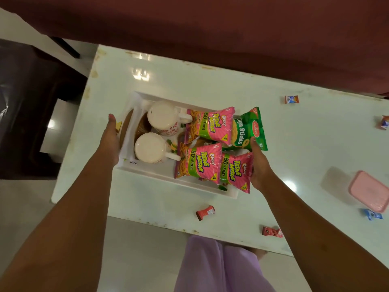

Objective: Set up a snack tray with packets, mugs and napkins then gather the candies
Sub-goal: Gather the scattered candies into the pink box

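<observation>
A white tray [147, 168] sits across the left part of the white table [189, 81]. It holds two white mugs [163, 118] [149, 147], three pink snack packets [210, 125] [199, 163] [234, 171] and a green packet [250, 129]. White sheets [131, 131] stand on edge at its left end, between brown woven mats [143, 125]. My left hand [111, 140] grips the tray's left end, thumb up. My right hand [260, 167] grips the right end, thumb on the green packet. Whether the tray touches the table I cannot tell.
Wrapped candies lie loose on the table: a red one [205, 212] and a pink one [271, 231] near the front edge, a blue one [371, 214], and two more [291, 99] [385, 122] at the far right. A pink lidded box [369, 190] sits right. A maroon sofa [210, 28] lies behind.
</observation>
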Demonstrator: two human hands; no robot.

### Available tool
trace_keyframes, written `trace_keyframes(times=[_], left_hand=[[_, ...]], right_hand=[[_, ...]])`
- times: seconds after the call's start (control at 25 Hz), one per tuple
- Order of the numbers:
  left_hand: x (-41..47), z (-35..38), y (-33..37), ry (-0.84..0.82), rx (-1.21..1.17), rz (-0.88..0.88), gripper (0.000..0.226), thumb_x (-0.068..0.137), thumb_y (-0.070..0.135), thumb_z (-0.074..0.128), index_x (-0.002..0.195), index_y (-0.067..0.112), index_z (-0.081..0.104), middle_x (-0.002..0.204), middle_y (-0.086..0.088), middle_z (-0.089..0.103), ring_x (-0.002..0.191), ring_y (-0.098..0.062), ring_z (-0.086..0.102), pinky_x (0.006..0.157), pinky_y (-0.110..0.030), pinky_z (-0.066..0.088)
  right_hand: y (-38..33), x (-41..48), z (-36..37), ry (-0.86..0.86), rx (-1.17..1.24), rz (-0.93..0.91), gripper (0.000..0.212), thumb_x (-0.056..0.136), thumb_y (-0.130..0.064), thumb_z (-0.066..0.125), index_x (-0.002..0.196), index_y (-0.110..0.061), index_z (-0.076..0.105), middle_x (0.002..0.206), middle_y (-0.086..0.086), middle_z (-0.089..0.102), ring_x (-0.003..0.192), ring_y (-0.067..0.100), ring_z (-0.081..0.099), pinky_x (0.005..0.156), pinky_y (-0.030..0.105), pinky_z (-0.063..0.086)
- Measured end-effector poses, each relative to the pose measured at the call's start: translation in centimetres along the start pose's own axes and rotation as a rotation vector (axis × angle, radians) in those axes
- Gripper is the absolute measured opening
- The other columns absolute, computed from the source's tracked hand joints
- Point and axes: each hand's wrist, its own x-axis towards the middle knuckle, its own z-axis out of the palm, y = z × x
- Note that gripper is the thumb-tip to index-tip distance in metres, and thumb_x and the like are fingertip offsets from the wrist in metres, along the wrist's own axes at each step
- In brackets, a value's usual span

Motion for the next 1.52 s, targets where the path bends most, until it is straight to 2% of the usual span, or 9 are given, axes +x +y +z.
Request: trace_keyframes(times=[0.08, 0.2, 0.48, 0.76, 0.88, 1.04, 1.24, 1.36, 1.52], left_hand=[[-1.3, 0.9, -0.1, 0.006, -0.050, 0.010, 0.043, 0.094, 0.058, 0.026, 0.095, 0.025, 0.053, 0.067, 0.011, 0.068, 0.065, -0.002, 0.059, 0.053, -0.020, 0.049], [-2.1, 2.6, -0.9, -0.013, -0.187, -0.021, 0.054, 0.090, 0.063, 0.033, 0.120, 0.020, 0.046, 0.093, 0.007, 0.057, 0.084, -0.007, 0.055, 0.070, -0.026, 0.045], [-4.5, 9.8, -3.1, -0.161, -0.223, -0.088, 0.066, 0.084, 0.068, 0.042, 0.125, 0.017, 0.049, 0.112, -0.001, 0.057, 0.111, -0.018, 0.055, 0.094, -0.038, 0.047], [-7.1, 13.8, -4.5, -0.155, -0.233, -0.066, 0.057, 0.087, 0.063, 0.041, 0.119, 0.018, 0.055, 0.090, 0.004, 0.069, 0.094, -0.015, 0.058, 0.075, -0.031, 0.049], [-6.7, 13.9, -4.9, -0.121, -0.167, -0.040, 0.063, 0.086, 0.063, 0.043, 0.132, 0.019, 0.047, 0.126, 0.001, 0.057, 0.117, -0.019, 0.051, 0.099, -0.037, 0.043], [-7.2, 14.5, -4.3, 0.094, -0.045, 0.123, 0.052, 0.090, 0.042, 0.052, 0.131, 0.010, 0.047, 0.128, -0.005, 0.053, 0.118, -0.020, 0.048, 0.108, -0.036, 0.032], [-11.9, 17.1, -5.3, 0.505, -0.125, 0.691, 0.034, 0.077, 0.013, 0.059, 0.111, 0.013, 0.054, 0.106, 0.003, 0.049, 0.098, -0.015, 0.051, 0.088, -0.022, 0.045], [-17.2, 21.8, -8.2, 0.360, -0.074, 0.923, 0.024, 0.077, 0.011, 0.061, 0.098, 0.021, 0.054, 0.106, 0.007, 0.054, 0.104, -0.022, 0.054, 0.086, -0.029, 0.049], [-23.4, 29.7, -14.9, 0.007, 0.110, 0.922, 0.029, 0.078, 0.003, 0.058, 0.107, 0.005, 0.054, 0.102, -0.003, 0.052, 0.092, -0.023, 0.054, 0.079, -0.035, 0.047]], right_hand=[[-0.3, -0.3, -0.7, 0.016, -0.016, -0.018, 0.054, 0.083, -0.061, 0.053, 0.119, -0.023, 0.062, 0.112, 0.013, 0.070, 0.102, 0.035, 0.067, 0.095, 0.056, 0.048], [-1.1, -0.7, -3.6, 0.051, -0.023, -0.035, 0.057, 0.081, -0.062, 0.054, 0.121, -0.022, 0.061, 0.112, 0.013, 0.070, 0.102, 0.035, 0.067, 0.094, 0.055, 0.049], [-4.3, -2.7, -13.1, 0.119, -0.085, -0.071, 0.094, 0.047, -0.074, 0.072, 0.121, -0.016, 0.061, 0.113, 0.018, 0.069, 0.101, 0.037, 0.067, 0.092, 0.051, 0.051], [-6.2, -2.8, -17.5, 0.096, -0.129, -0.076, 0.043, 0.087, -0.055, 0.051, 0.106, -0.018, 0.063, 0.106, 0.014, 0.070, 0.095, 0.032, 0.067, 0.088, 0.045, 0.052], [-6.3, -2.7, -17.5, 0.057, -0.127, -0.080, 0.034, 0.086, -0.048, 0.057, 0.101, -0.019, 0.065, 0.100, 0.010, 0.072, 0.091, 0.029, 0.069, 0.088, 0.044, 0.053], [-6.6, -3.7, -18.1, 0.040, -0.156, -0.089, 0.031, 0.086, -0.039, 0.062, 0.109, -0.018, 0.060, 0.100, 0.004, 0.069, 0.091, 0.022, 0.065, 0.082, 0.036, 0.051], [-7.4, -5.5, -22.9, 0.012, -0.571, -0.235, 0.058, 0.077, -0.034, 0.075, 0.127, -0.015, 0.055, 0.117, -0.001, 0.061, 0.108, 0.019, 0.057, 0.093, 0.035, 0.044], [-7.8, -6.4, -26.9, 0.204, -0.885, -0.439, 0.073, 0.071, -0.031, 0.081, 0.135, -0.016, 0.049, 0.128, 0.001, 0.054, 0.112, 0.017, 0.054, 0.095, 0.027, 0.040], [-7.2, -6.5, -30.6, 0.301, -1.441, -0.516, 0.096, 0.066, -0.043, 0.081, 0.145, -0.030, 0.029, 0.150, 0.003, 0.033, 0.137, 0.030, 0.028, 0.109, 0.044, 0.031]])
